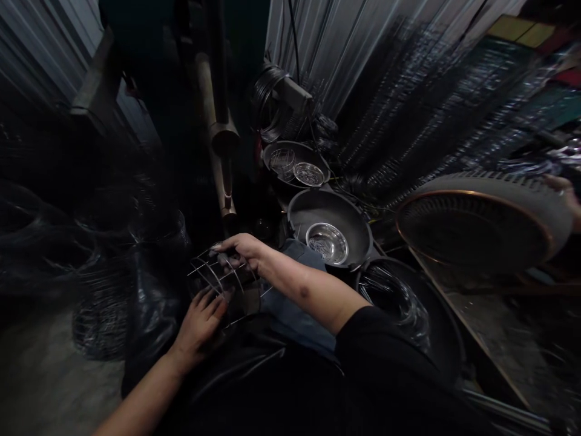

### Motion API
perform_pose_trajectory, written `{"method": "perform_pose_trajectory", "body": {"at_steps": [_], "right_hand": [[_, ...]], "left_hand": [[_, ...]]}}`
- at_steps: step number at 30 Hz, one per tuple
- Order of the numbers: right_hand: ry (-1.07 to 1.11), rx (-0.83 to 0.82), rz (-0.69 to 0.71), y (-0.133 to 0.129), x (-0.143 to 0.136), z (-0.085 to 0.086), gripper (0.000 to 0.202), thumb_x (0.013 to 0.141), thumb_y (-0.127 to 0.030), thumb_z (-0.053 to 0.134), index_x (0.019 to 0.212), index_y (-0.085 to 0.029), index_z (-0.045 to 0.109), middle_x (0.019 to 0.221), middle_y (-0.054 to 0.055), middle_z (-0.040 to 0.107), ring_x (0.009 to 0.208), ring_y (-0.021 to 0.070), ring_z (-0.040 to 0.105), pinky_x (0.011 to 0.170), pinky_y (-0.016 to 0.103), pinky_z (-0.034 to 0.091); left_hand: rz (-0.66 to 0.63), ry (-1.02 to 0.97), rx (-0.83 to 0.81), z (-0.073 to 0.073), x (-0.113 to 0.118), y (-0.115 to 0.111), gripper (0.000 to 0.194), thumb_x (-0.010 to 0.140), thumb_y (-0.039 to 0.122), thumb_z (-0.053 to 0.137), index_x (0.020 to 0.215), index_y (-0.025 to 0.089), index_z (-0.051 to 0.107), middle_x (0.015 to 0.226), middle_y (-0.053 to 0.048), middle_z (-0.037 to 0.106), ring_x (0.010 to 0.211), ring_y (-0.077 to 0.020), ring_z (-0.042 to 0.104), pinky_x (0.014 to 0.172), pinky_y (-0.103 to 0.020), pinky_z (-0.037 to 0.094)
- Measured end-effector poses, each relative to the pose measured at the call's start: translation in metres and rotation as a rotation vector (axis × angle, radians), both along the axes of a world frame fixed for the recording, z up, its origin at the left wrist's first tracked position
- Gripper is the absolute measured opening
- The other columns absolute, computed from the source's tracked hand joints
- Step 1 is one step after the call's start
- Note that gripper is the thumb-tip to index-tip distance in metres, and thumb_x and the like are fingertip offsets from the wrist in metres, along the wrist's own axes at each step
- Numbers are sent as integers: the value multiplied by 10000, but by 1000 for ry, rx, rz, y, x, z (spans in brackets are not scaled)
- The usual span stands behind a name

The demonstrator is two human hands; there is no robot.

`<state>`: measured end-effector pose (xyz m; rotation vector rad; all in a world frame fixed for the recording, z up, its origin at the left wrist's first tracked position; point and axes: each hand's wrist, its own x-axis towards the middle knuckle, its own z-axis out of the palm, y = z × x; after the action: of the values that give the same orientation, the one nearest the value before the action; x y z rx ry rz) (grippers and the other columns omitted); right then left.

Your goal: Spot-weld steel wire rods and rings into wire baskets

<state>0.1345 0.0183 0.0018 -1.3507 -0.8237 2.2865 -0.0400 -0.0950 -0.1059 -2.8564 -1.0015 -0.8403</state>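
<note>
A person in a black short-sleeved top grips a small wire frame [236, 278] in the right hand [241, 251], its thumb and fingers closed on the upper wires, in a dim workshop. The left hand [204, 318] lies against the frame's near left side, fingers spread along the wires; whether it is clamped there cannot be told. The frame, its curved wires crossed by straight ones, is low in front of the body, directly beneath the right hand. Beyond the grip rises a dark machine with a metal cylinder [224, 140]. To the right of the grip stand three dark pans: the nearest [438, 297] holds a glossy bundle, the middle one [351, 209] a steel bowl [336, 241] of thin metal pieces, and the farthest [297, 150] a shallow dish of small metal parts beside a wire piece. Past them, a coil of wire [263, 100] hangs near a corrugated wall [354, 42]. Far right of the grip, a large ribbed round object [481, 224] appears beside another person's blurred hand [563, 186].
</note>
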Motion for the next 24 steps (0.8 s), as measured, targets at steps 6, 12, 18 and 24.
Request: {"method": "perform_pose_trajectory", "body": {"at_steps": [6,12,18,24], "right_hand": [[-14,-10,48,15,7,4,269,891,-132,417,642,-124,520,397,-32,502,232,40,263,249,138,235],[0,-10,105,18,10,-6,265,878,-156,436,632,-123,529,379,-29,491,237,53,278,231,145,198],[-77,51,144,17,-6,-9,302,880,-170,461,586,-131,516,378,-42,459,273,47,269,280,156,226],[-397,670,-152,12,30,39,153,750,-251,707,750,-113,642,514,-51,550,424,46,460,422,151,352]], "left_hand": [[35,-155,-138,20,-12,2,860,788,483,639,1493,213,226,1282,-156,564,1234,-330,460,956,-473,445],[84,-131,-34,40,-25,16,835,774,393,672,1486,245,260,1397,-162,465,1323,-358,383,1037,-507,367],[32,-87,130,27,-6,23,793,822,249,587,1504,186,188,1272,-185,570,1296,-335,435,1017,-486,373],[152,-368,-21,20,0,30,814,805,433,597,1498,233,218,1338,-162,492,1223,-343,491,948,-515,466]]}}
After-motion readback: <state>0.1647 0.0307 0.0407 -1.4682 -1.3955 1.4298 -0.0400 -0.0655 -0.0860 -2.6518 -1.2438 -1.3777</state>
